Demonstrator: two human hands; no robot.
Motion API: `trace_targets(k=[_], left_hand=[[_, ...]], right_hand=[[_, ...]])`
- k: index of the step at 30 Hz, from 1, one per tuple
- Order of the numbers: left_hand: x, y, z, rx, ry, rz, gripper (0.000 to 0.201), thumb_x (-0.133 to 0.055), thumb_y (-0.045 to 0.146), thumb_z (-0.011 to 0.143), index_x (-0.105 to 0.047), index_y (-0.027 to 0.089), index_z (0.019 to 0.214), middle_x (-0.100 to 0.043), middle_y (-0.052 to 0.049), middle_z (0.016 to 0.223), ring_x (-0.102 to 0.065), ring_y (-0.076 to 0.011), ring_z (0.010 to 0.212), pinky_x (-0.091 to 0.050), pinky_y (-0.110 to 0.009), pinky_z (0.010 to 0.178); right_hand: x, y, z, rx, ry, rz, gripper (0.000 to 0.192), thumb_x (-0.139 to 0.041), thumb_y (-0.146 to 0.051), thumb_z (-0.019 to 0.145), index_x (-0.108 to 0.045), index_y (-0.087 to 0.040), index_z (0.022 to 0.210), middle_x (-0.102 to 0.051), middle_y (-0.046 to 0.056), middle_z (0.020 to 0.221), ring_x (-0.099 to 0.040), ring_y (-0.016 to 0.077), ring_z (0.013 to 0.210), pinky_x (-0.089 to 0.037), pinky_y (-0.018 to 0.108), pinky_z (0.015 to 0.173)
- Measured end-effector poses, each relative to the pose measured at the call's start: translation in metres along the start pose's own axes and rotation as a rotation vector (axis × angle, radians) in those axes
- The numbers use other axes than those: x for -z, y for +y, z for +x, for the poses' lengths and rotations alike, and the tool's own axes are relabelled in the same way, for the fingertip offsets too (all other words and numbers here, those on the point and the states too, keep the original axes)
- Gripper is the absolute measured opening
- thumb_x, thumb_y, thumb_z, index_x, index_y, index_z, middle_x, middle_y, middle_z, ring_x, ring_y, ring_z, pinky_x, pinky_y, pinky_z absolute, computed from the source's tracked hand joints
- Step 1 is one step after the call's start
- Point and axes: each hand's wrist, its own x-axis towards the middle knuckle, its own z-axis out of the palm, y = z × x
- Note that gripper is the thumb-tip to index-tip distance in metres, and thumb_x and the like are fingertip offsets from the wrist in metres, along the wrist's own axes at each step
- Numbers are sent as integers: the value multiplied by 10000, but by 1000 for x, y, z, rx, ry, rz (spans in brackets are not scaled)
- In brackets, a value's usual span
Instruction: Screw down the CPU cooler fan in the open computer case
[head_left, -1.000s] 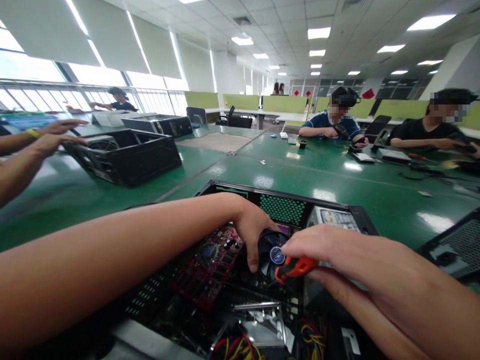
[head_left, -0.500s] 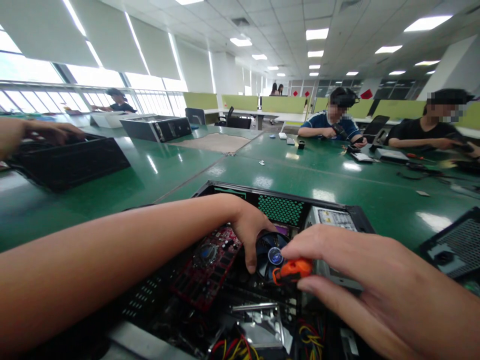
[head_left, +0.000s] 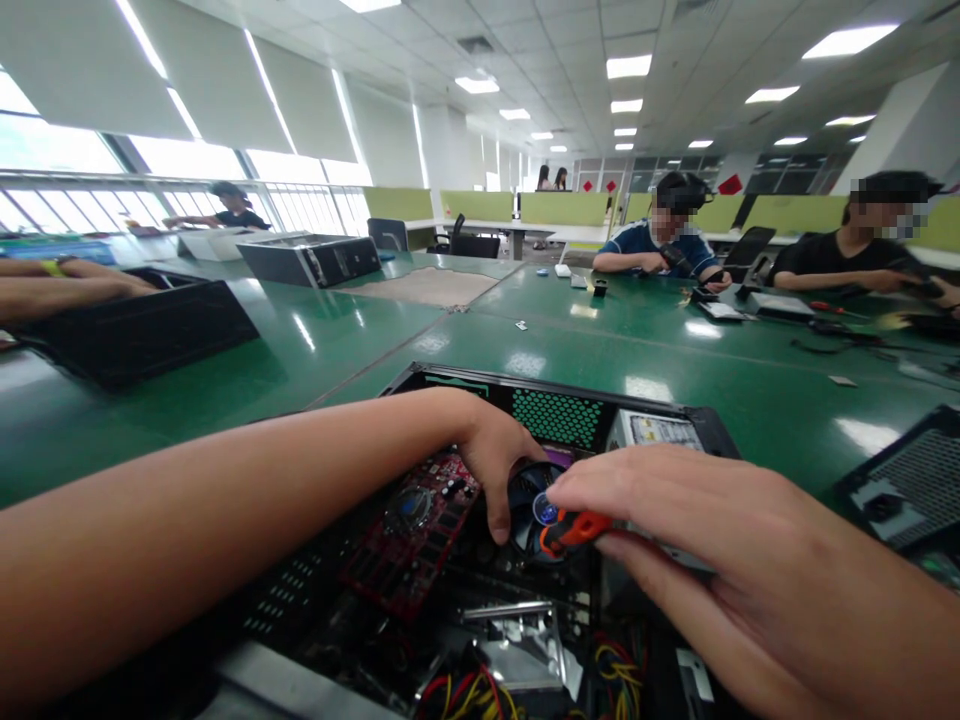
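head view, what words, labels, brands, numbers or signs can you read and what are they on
No text can be read.
Round sticker on the fan: any print too small and blurred.
White label on the metal box: marks visible, too blurred to read.
Red diamond at the back: no readable writing.

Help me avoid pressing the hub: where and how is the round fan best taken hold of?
Probably grip the fan by its outer edge, coming from above on the left, where the left hand curls beside it. Its circular outline offers a hold away from the hub; the right hand and orange handle crowd the opposite side.
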Motion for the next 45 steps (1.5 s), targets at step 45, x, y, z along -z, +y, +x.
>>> trace_targets(k=[45], left_hand=[[0, -6, -3, -13, -61, -100, 891, -1005, 352, 546, -752, 226, 1391, -807, -29, 1383, -743, -317, 1282, -556, -344, 1125]], right_hand=[[-3, 57, -45, -181, 184, -214, 433, -697, -458, 989, -791, -311, 1385, -888, 83, 1104, -847, 353, 1043, -717, 431, 820]])
